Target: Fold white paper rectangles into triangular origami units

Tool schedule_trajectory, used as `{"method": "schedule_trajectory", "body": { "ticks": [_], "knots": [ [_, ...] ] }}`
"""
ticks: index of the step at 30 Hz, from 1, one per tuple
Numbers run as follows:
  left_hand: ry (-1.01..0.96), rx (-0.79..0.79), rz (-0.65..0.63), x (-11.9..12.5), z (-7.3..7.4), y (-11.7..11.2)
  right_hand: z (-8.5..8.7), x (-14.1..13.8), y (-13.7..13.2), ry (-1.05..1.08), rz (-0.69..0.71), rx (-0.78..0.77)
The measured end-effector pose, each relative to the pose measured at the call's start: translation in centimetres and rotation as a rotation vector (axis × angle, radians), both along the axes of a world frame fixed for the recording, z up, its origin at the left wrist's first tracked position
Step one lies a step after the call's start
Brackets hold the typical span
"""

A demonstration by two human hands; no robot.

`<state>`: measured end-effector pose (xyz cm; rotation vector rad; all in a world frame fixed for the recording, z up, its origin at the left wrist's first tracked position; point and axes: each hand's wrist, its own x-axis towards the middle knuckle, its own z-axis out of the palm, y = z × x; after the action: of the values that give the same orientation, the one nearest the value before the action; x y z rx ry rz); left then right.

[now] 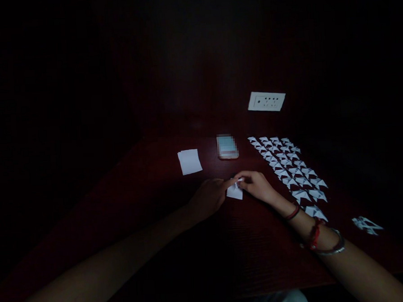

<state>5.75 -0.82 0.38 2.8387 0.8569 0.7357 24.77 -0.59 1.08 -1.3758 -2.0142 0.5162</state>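
Note:
A small white paper piece (234, 192) lies at the middle of the dark wooden table (149, 181). My left hand (209, 196) is closed on its left edge, fingers pinched together. My right hand (256, 185) pinches its top right corner. Bangles and a red thread ring my right wrist. Both hands meet over the paper.
A stack of white paper squares (189, 161) lies to the far left of my hands. A phone (227, 146) rests behind them. Several folded white paper shapes (290, 166) are lined up in rows on the right, with one more folded piece (366, 225) by the right edge. A white socket plate (266, 101) is on the wall.

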Motion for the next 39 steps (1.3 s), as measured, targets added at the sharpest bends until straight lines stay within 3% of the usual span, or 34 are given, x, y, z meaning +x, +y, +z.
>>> {"method": "schedule_trajectory", "body": {
  "ticks": [15,29,39],
  "knots": [
    [0.099,0.106,0.113,0.0,0.0,-0.7,-0.7,0.1,0.2,0.069,0.026,-0.094],
    [0.139,0.163,0.075,-0.2,-0.1,-1.2,-0.1,-0.3,-0.2,0.150,0.076,-0.122],
    [0.047,0.154,0.056,0.0,-0.2,-1.6,-1.1,-0.1,0.2,0.248,0.042,-0.141]
  ]
}}
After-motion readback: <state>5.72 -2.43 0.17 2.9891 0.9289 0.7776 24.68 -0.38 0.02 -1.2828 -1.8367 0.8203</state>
